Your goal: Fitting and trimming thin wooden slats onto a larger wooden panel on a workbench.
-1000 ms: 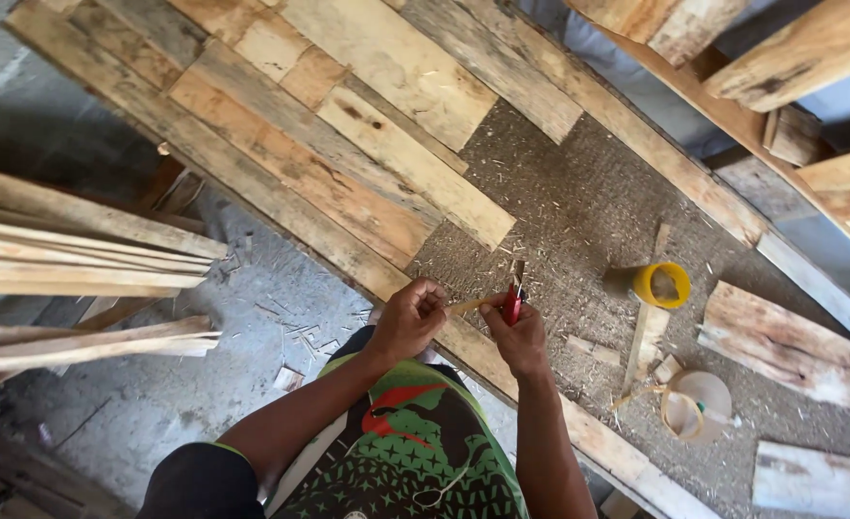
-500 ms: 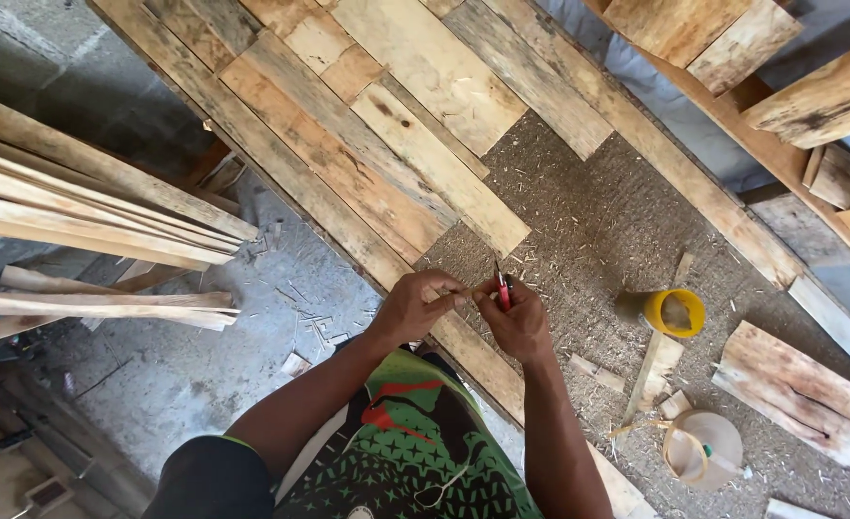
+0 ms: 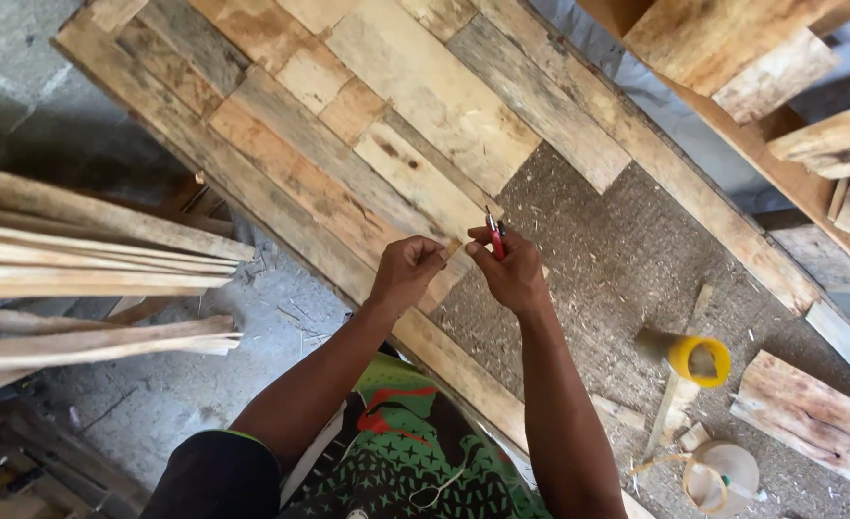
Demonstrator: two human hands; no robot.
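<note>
My right hand (image 3: 509, 273) is closed around a small red-handled tool (image 3: 494, 232) whose tip points up and away from me. My left hand (image 3: 407, 270) is closed in a fist right beside it, fingers curled near the tool; what it pinches is too small to tell. Both hands hover over the near edge of a large panel of mixed wooden planks (image 3: 367, 144), where the planking ends and a bare chipboard surface (image 3: 617, 259) begins.
A yellow-rimmed cylinder (image 3: 694, 356) lies on the chipboard to the right, with a thin stick (image 3: 675, 384), wood offcuts (image 3: 814, 418) and a round pale container (image 3: 723, 476) near it. Long loose boards (image 3: 88, 250) are stacked at the left. More timber (image 3: 761, 58) stands at the upper right.
My hands have risen a little in view and come closer together, the red tool still in the right one. The view has shifted, so the panel and yellow cylinder sit differently in frame.
</note>
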